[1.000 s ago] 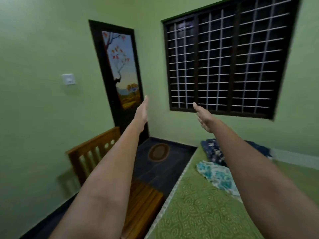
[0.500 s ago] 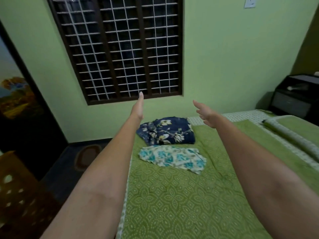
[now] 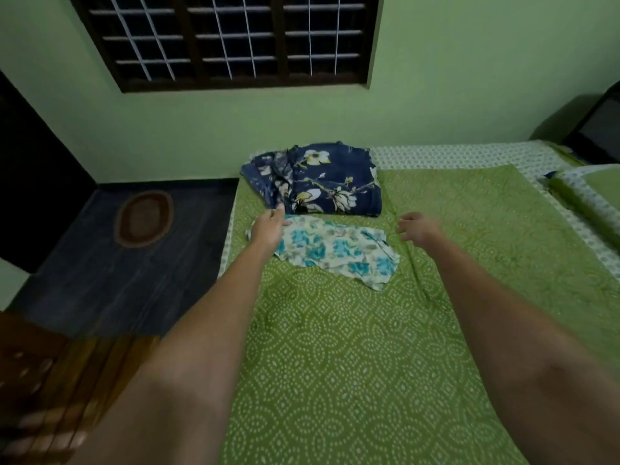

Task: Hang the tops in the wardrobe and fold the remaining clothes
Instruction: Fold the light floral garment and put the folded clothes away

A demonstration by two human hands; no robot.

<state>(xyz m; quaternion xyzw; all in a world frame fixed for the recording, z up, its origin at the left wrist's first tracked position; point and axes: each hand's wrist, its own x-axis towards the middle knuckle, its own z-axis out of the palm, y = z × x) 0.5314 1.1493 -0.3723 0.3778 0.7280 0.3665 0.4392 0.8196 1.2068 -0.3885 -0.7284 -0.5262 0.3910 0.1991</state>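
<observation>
In the head view, two garments are lying on the green bedspread (image 3: 352, 347): a navy floral garment (image 3: 322, 182) bunched near the far edge, and a pale garment with turquoise flowers (image 3: 335, 250) spread just in front of it, the two nearly touching; the step in hand looks to be picking up the pale one; it is probably best taken at two well-separated points along its upper edge, so that it is lifting open rather than bunching, and without catching the navy cloth lying just behind; whether it is a top to hang or a piece to fold I cannot tell.

The left hand (image 3: 270, 226) is reaching over the pale garment's left end, fingers loosely extended and seemingly touching the cloth, not visibly gripping it; the right hand (image 3: 417, 226) is hovering just beside the garment's right end, fingers spread and relaxed, holding nothing; the hands are well apart.
</observation>
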